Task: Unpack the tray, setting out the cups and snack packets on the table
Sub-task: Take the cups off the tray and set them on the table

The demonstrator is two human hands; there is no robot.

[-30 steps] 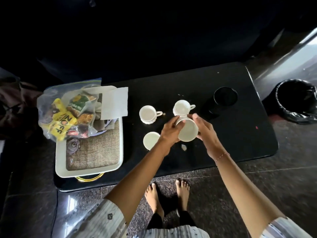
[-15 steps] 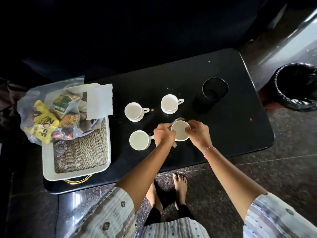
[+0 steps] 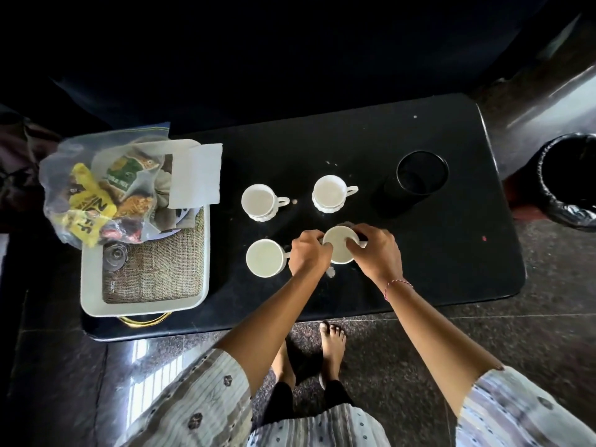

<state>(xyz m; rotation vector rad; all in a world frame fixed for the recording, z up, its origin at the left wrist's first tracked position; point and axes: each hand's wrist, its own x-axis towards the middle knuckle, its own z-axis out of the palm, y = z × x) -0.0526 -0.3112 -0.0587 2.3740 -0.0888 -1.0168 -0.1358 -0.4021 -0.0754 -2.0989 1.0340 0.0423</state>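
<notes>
White ceramic: the fourth cup (image 3: 338,245) is now sitting low between both hands on the black table (image 3: 451,253), having come down from the raised position of a second ago. The left hand (image 3: 308,253) is curling against its left rim and the right hand (image 3: 375,250) is closing over its right side, both gripping it; whether its base is touching the table cannot be told. Three more cups are standing clear: one (image 3: 265,258) just left of the left hand, two (image 3: 259,201) (image 3: 329,192) beyond the hands. Far left of the hands, the snack packets (image 3: 96,195) are remaining bagged on the tray (image 3: 93,285). The cup stage appears nearly complete; the packets are likely coming next.
</notes>
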